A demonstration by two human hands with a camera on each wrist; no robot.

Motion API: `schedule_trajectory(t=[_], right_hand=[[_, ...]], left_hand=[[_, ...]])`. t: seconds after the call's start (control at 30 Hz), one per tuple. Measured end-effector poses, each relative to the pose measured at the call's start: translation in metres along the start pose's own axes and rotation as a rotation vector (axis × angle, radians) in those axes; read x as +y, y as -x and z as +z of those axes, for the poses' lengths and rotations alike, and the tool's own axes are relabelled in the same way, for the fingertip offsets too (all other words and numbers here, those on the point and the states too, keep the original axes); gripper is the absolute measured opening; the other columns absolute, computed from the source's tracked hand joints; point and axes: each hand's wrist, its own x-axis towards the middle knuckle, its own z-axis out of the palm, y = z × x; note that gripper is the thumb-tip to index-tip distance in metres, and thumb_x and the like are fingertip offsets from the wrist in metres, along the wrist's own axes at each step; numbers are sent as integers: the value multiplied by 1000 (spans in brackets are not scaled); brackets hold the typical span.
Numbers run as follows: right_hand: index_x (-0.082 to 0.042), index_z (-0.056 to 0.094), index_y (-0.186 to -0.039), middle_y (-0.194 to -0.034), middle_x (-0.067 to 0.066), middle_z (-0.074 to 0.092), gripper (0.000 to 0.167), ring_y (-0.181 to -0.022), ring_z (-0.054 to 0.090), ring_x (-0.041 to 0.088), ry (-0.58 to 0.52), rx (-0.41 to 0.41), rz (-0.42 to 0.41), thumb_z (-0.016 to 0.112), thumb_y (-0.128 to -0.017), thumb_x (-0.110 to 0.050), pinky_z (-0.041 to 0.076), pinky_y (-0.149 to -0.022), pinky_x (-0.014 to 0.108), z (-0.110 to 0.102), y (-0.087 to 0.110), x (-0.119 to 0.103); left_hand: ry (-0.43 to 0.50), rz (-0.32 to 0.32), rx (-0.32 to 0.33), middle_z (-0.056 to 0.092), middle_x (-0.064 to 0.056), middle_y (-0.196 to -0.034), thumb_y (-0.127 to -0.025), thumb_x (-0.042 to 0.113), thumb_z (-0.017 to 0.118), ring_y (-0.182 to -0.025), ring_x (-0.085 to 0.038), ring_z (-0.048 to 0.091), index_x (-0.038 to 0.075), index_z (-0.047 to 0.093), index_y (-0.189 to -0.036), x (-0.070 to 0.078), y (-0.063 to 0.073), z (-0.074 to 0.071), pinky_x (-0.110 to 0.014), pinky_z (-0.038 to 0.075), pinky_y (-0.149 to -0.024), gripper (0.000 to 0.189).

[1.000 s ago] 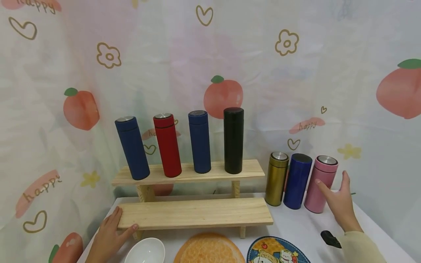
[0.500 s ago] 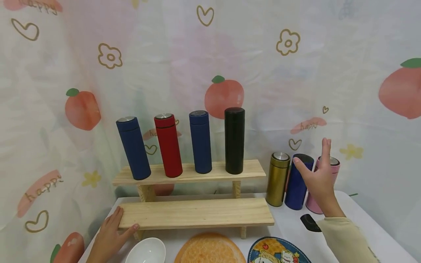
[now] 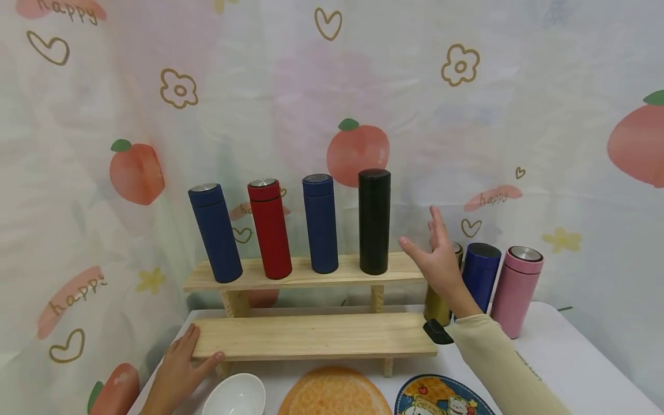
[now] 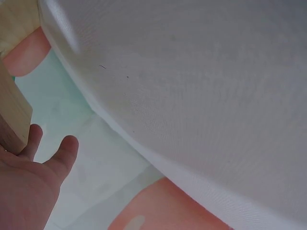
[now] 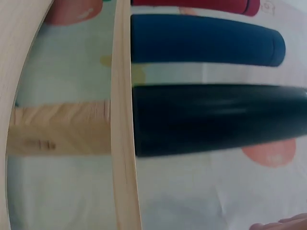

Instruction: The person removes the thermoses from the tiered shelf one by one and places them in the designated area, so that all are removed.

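My left hand [image 3: 178, 366] rests at the left end of the lower shelf of a two-tier wooden stand [image 3: 316, 337], thumb by its front edge. In the left wrist view two fingers [image 4: 64, 155] extend past the board's end. My right hand [image 3: 441, 265] is raised with thumb and fingers spread, holding nothing, between a black thermos [image 3: 374, 222] and a gold thermos [image 3: 438, 305] that it partly hides. On the upper shelf, left of the black one, stand a blue thermos [image 3: 320, 225], a red thermos [image 3: 271, 230] and another blue thermos [image 3: 215, 233].
A shiny blue thermos [image 3: 481, 271] and a pink thermos [image 3: 519, 288] stand on the white table [image 3: 576, 357] at right. In front of the stand are a white bowl [image 3: 236, 397], a round tan mat [image 3: 334, 397] and a patterned blue plate [image 3: 441, 383]. A printed curtain [image 3: 415, 115] hangs behind.
My right hand has moved left from in front of the pink thermos, past the shiny blue one, to beside the upper shelf's right end. My left hand stays at the shelf.
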Motion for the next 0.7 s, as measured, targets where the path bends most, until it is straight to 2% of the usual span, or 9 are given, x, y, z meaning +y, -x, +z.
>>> schedule_trajectory(t=[0.17, 0.3, 0.5, 0.7], right_hand=[[-15, 4, -174, -180, 5, 2, 100, -163, 11, 39, -47, -70, 52, 73, -103, -27, 15, -127, 63, 26, -12, -2], [-11, 6, -173, -179, 12, 7, 98, -161, 17, 45, -83, -99, 120, 72, -104, -28, 20, -124, 66, 41, -18, 1], [-9, 14, -173, -176, 20, 20, 92, -156, 28, 49, -150, -103, 212, 73, -103, -23, 30, -121, 67, 58, -24, 6], [-6, 20, -171, -173, 23, 26, 88, -155, 30, 47, -136, -94, 249, 74, -102, -19, 29, -122, 65, 67, -28, 14]], left_hand=[[22, -10, -2, 24, -37, -167, -98, 65, 68, -148, -63, 27, -15, 27, -161, 2, 0, 1, -77, 29, -115, 110], [33, -35, -24, 22, -36, -169, -98, 66, 68, -149, -62, 25, -14, 25, -162, 4, 0, 0, -76, 28, -115, 111], [14, -40, -24, 21, -35, -169, -98, 67, 67, -149, -61, 26, -14, 25, -163, 4, 0, -1, -76, 28, -115, 112], [19, -41, -26, 21, -34, -170, -97, 68, 67, -150, -61, 26, -14, 24, -163, 1, 0, 0, -76, 28, -116, 113]])
